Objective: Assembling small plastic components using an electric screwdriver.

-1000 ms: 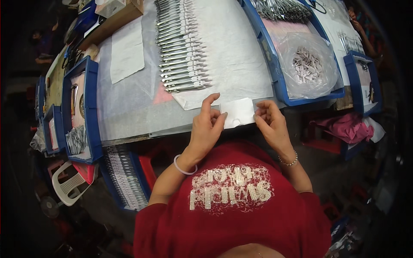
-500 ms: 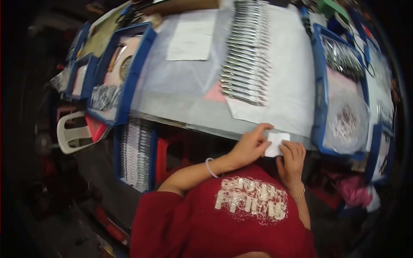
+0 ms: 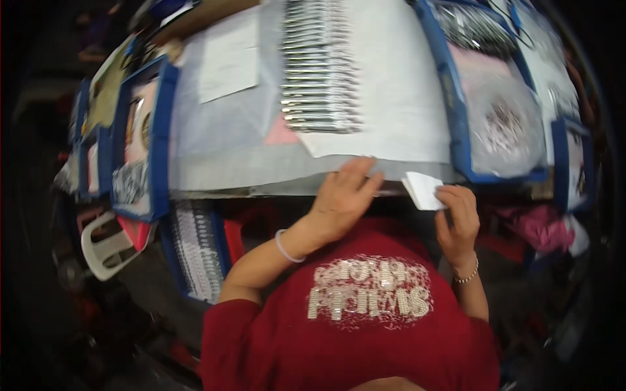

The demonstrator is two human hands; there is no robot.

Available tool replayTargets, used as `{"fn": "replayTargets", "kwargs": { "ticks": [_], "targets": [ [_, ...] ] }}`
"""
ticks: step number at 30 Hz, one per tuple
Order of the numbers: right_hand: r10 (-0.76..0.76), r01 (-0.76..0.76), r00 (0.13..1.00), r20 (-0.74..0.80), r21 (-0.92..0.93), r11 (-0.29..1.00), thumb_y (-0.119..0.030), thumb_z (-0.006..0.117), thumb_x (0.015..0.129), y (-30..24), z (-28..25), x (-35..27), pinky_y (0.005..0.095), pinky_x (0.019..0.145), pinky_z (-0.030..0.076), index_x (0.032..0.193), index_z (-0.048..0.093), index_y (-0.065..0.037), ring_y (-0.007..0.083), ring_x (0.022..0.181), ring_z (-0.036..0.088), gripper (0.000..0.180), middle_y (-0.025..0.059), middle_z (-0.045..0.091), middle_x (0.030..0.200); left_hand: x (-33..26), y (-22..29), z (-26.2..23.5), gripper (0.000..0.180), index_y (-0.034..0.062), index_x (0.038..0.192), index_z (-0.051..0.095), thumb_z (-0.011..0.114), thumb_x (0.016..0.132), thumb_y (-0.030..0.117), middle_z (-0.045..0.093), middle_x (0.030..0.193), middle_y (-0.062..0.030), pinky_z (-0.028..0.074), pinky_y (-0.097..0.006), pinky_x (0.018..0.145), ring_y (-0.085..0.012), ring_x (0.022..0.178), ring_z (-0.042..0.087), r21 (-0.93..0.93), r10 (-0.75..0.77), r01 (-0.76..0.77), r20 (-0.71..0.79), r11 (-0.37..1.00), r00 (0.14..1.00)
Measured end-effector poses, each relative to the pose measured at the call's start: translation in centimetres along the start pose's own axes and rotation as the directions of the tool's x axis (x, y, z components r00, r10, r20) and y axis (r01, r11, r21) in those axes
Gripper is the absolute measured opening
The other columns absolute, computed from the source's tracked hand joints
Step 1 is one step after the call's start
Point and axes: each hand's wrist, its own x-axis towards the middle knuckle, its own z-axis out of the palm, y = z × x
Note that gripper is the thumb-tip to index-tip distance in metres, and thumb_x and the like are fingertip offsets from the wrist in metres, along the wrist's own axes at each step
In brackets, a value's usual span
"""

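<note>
Palm down with its fingers stretched out and lying close together, my left hand (image 3: 339, 203) reaches to the near edge of the grey-covered worktable (image 3: 228, 174), nothing visible in its grasp; whether the fingertips press on the surface I cannot tell. With my right hand (image 3: 462, 212) I grip a small piece of folded white paper (image 3: 422, 191) by its right edge, fingers curled over it (exactly where the thumb bears, I can't make out). The folded paper tilts at the front edge of the table, between my two hands but apart from the left one, its layers parted a little on the left side. Beyond my left hand, slender silver metal tools (image 3: 317, 81) lie side by side in a long row, partly on a wide white sheet (image 3: 404, 111). Beyond my right hand stands a long blue plastic tray (image 3: 448, 91), holding a clear plastic bag (image 3: 479, 150) of small pale pieces and, further back, a heap of dark, shiny metal pieces (image 3: 473, 31). Off to my left, another blue plastic tray (image 3: 163, 133) sits near the table's corner, thin silvery pieces (image 3: 129, 184) bunched in its near end.
</note>
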Motion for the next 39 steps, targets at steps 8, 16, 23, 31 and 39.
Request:
{"fn": "replayTargets", "kwargs": {
  "ticks": [8,16,23,31,39],
  "targets": [
    [-0.108,0.103,0.992,0.063,0.076,0.992,0.007,0.062,0.063,-0.6,1.2,-1.5,0.0407,0.077,0.047,0.095,0.060,-0.001,0.0322,0.086,0.058,0.033,0.0136,0.060,0.098,2.4,-0.4,-0.8,0.033,0.0013,0.103,0.060,0.058,0.070,0.000,0.060,0.101,-0.0136,0.051,-0.037,0.068,-0.0284,0.089,0.059,0.046,-0.031,0.036,-0.094,0.998,0.995],
    [-0.347,0.347,0.938,-0.002,-0.046,0.937,-0.006,0.060,0.071,0.1,4.6,1.3,0.0371,0.075,0.046,0.092,0.058,0.000,0.0255,0.081,0.058,0.023,0.0109,0.059,0.097,2.8,0.7,-0.8,0.022,0.0044,0.097,0.062,0.062,0.077,-0.004,0.062,0.087,-0.0119,0.049,-0.037,0.066,-0.0295,0.079,0.060,-0.031,-0.144,0.140,-0.142,0.990,0.979],
    [-0.255,0.266,0.960,0.111,-0.096,0.959,-0.005,0.065,0.069,1.4,5.5,0.4,0.0374,0.081,0.043,0.092,0.061,-0.002,0.0244,0.084,0.058,0.023,0.0108,0.059,0.096,0.8,1.8,-0.1,0.027,0.0033,0.101,0.062,0.065,0.075,0.000,0.061,0.101,-0.0144,0.052,-0.037,0.070,-0.0322,0.087,0.061,-0.133,-0.051,0.042,-0.061,0.990,0.997],
    [-0.019,0.009,0.997,0.071,0.142,0.990,-0.006,0.068,0.074,0.8,2.9,1.3,0.0384,0.080,0.043,0.096,0.060,-0.003,0.0286,0.086,0.058,0.024,0.0116,0.061,0.095,-1.2,2.0,2.1,0.029,0.0012,0.100,0.061,0.067,0.072,0.005,0.060,0.102,-0.0112,0.050,-0.037,0.074,-0.0285,0.093,0.059,-0.154,0.102,-0.090,0.071,0.984,0.992],
    [-0.056,0.118,0.916,0.398,-0.132,0.984,-0.006,0.061,0.077,3.0,4.7,5.8,0.0382,0.068,0.042,0.085,0.055,-0.003,0.0310,0.075,0.055,0.011,0.0112,0.054,0.082,-0.9,2.0,2.4,0.024,-0.0002,0.096,0.061,0.060,0.074,0.008,0.060,0.103,-0.0122,0.047,-0.033,0.072,-0.0253,0.096,0.059,-0.110,0.112,-0.106,0.053,0.988,0.992]
  ]
}}
